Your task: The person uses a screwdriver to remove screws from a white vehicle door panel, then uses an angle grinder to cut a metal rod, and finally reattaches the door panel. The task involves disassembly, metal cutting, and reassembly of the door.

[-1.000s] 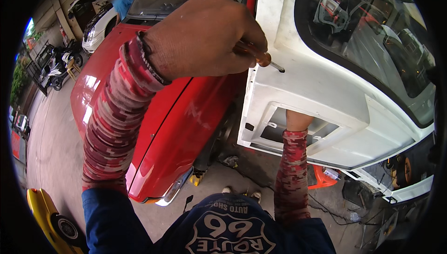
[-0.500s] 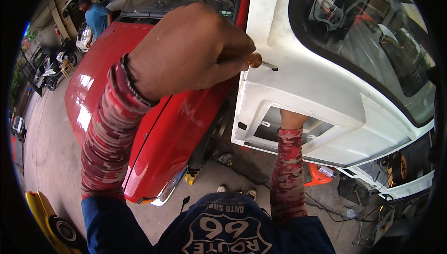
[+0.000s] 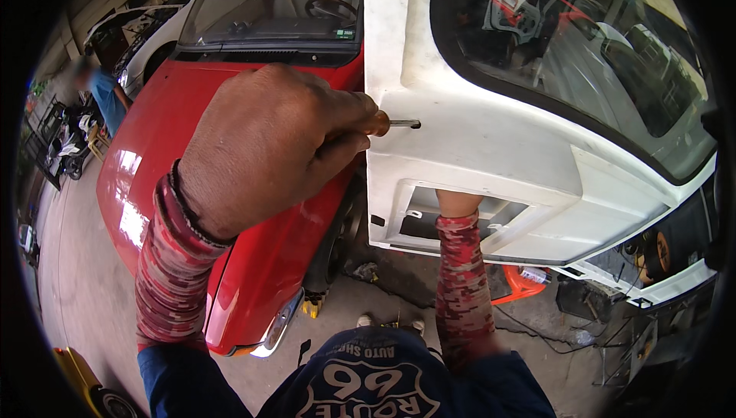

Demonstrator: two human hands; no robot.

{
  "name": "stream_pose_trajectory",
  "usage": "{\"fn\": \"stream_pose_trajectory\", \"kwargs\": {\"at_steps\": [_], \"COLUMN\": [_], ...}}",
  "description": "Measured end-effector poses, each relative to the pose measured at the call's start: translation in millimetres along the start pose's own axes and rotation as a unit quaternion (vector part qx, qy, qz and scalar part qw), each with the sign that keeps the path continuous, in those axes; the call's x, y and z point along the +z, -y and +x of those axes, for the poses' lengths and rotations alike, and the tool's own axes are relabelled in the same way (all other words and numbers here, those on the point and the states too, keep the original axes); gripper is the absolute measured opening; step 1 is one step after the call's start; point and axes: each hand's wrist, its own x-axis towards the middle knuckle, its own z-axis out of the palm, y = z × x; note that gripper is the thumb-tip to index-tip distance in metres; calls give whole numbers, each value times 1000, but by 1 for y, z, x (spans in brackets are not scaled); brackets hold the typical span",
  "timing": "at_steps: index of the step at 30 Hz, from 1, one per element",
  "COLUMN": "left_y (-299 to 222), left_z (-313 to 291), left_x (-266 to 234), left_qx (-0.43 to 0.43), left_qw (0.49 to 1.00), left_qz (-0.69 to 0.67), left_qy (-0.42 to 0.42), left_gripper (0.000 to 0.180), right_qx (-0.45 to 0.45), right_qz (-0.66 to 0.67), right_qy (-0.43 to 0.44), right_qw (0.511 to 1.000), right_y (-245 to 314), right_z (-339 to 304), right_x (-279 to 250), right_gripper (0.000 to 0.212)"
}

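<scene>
A screwdriver with an amber handle (image 3: pixel 379 123) is gripped between the thumb and curled fingers of my left hand (image 3: pixel 280 138). Its thin metal shaft lies almost level, and the tip sits in a small dark hole in the white vehicle body (image 3: pixel 491 138). Below that hole is a rectangular cutout with a white frame (image 3: pixel 548 215). My right hand (image 3: pixel 458 202) reaches up through this cutout. Only the wrist and back edge show; its fingers are hidden behind the panel.
A red car (image 3: pixel 253 264) stands close on the left, its fender beneath my left forearm. The white body's window (image 3: pixel 575 57) is at upper right. An orange stand (image 3: pixel 521 284) and cables lie on the floor below. A person in blue (image 3: pixel 107 100) is at far left.
The view has shifted, so the vehicles appear further left. My left hand has turned the screwdriver's shaft closer to level, its tip still at the hole. My right hand stays inside the cutout.
</scene>
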Motion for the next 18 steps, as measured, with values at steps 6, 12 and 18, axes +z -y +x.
{"fn": "stream_pose_trajectory", "kwargs": {"at_steps": [6, 12, 18], "left_y": [-5, 2, 0], "left_z": [-2, 1, 3], "left_x": [-2, -5, -11], "left_qx": [11, 20, 5], "left_qw": [999, 999, 1000], "left_qz": [35, 4, 26], "left_qy": [-12, -25, 12], "left_gripper": [20, 19, 21], "right_qx": [17, -70, -45], "right_qz": [74, -57, -24], "right_qy": [-44, -1, -13], "right_qw": [996, 996, 999], "right_y": [7, 10, 8], "right_z": [7, 16, 16], "right_x": [3, -4, -2], "right_gripper": [44, 45, 43]}}
